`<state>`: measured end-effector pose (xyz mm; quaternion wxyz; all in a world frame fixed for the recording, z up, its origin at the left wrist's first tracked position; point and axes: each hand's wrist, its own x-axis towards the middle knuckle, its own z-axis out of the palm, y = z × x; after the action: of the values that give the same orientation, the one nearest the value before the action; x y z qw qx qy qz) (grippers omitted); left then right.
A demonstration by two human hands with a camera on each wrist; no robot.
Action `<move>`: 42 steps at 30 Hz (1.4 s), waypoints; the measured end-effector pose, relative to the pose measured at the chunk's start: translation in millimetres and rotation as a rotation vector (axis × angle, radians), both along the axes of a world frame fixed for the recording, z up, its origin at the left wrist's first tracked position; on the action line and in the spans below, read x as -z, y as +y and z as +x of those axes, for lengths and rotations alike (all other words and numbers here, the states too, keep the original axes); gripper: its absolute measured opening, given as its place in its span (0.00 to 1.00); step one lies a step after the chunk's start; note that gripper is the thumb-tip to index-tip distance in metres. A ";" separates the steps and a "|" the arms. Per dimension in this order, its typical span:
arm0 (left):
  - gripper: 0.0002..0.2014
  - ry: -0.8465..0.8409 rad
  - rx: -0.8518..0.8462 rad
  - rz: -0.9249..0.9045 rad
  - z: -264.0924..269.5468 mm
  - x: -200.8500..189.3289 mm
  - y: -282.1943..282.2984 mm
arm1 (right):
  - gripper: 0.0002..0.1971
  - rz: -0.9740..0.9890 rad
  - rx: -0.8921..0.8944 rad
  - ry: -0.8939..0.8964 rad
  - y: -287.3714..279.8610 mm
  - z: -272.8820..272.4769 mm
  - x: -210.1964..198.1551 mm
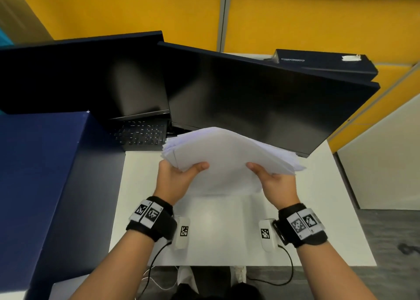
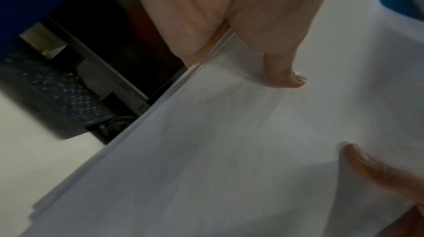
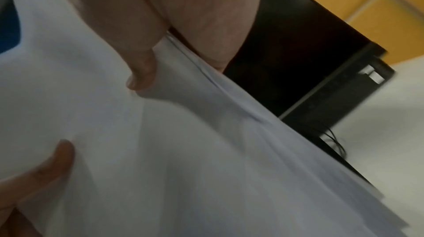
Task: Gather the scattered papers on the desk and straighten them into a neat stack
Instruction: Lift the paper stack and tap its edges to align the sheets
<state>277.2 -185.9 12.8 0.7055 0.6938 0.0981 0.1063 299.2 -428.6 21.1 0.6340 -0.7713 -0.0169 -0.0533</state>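
Note:
A thick bundle of white papers [image 1: 227,154] is held up above the white desk [image 1: 216,236], its sheets fanned unevenly at both side edges. My left hand [image 1: 179,174] grips the bundle's left side, thumb on top and fingers hidden beneath. My right hand [image 1: 272,179] grips the right side the same way. In the left wrist view the papers [image 2: 218,150] fill the frame, with my thumb lying on top and the other hand's thumb low at the right. The right wrist view shows the papers [image 3: 183,159] likewise, uneven along their right edge.
Two dark monitors [image 1: 250,99] stand close behind the papers, with a black keyboard [image 1: 141,133] at their foot. A large dark blue box [image 1: 41,186] fills the left of the desk. The desk's right edge drops to a grey floor [image 1: 391,242].

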 end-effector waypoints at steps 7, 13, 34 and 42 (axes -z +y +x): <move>0.17 0.211 0.070 0.147 -5.7 43.5 0.5 | 0.11 0.003 0.002 0.233 -4.9 -1.1 32.2; 0.11 0.169 -0.018 0.092 -4.1 37.8 -9.6 | 0.18 0.088 0.041 0.151 -2.1 -6.3 15.5; 0.10 0.110 0.001 0.067 -17.5 33.4 -17.5 | 0.13 0.182 0.372 0.082 15.0 9.9 -40.9; 0.14 -0.254 0.193 0.833 14.7 -41.1 10.9 | 0.33 -0.447 -0.256 -0.037 -38.2 15.7 -73.9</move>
<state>291.9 -175.0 53.9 0.3792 0.9061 -0.1058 0.1547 314.9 -466.8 95.0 0.4488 -0.8828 -0.1374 0.0185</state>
